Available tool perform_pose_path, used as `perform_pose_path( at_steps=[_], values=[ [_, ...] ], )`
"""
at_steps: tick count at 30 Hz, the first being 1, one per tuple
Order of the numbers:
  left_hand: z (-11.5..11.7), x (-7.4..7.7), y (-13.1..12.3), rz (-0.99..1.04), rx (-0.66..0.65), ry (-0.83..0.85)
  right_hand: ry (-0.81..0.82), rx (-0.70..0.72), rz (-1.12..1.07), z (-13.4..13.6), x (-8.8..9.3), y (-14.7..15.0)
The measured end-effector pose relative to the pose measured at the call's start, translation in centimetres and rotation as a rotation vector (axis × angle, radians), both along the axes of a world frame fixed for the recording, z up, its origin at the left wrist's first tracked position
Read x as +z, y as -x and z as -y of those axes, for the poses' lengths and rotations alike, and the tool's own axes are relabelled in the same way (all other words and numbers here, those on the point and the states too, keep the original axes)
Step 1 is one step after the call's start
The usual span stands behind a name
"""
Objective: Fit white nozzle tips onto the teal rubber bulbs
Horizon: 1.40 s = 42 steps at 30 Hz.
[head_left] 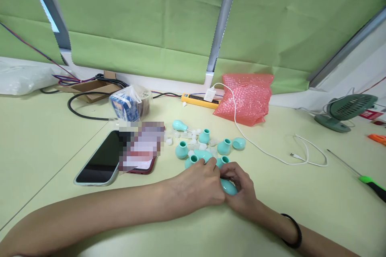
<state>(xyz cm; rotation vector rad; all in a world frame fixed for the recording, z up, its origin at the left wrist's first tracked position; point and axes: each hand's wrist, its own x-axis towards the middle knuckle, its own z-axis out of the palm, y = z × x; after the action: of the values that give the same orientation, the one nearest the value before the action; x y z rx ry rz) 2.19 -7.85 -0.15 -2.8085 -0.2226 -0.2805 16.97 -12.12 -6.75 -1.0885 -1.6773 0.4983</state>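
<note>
A glossy teal rubber squeeze bulb point(229, 187) lies between my two hands near the front of the table. My right hand point(245, 192) curls its fingers and thumb round it. Closed and pressed up against the bulb's left end, my left hand point(202, 184) hides whatever its fingertips grip. Just beyond them stand several open-necked teal bulbs point(181, 150), and another bulb point(239, 143) rests on its side. A teal bulb with a clear tip point(180, 125) lies at the back of this group. Small white, translucent plastic pieces point(194, 141) are scattered among the bulbs.
Two phones, one dark-screened point(101, 158) and one red-cased point(147, 166), lie left. Behind are a bagged blue package point(128, 104), a yellow power strip point(196, 100) and pink bubble wrap point(245, 100). A white cable point(265, 150), a screwdriver point(366, 179) and a green fan point(350, 108) are right.
</note>
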Motion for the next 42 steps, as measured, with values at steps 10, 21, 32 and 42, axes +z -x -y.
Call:
perform_pose_path(
  at_steps=[10,21,32,42],
  values=[
    [-0.2,-0.8,0.2,-0.050,-0.050,0.059,0.065,0.069,-0.004,0.1,-0.1,0.1],
    [-0.6,-1.3,-0.1,-0.122,-0.057,0.051,0.193,0.087,-0.063,-0.1,-0.2,0.2],
    [-0.1,-0.7,-0.3,-0.163,0.002,0.047,0.201,0.067,0.009,-0.1,0.4,0.3],
    [-1.3,-0.9,-0.1,-0.147,-0.043,0.078,0.095,0.095,0.226,0.4,1.1,0.6]
  ],
)
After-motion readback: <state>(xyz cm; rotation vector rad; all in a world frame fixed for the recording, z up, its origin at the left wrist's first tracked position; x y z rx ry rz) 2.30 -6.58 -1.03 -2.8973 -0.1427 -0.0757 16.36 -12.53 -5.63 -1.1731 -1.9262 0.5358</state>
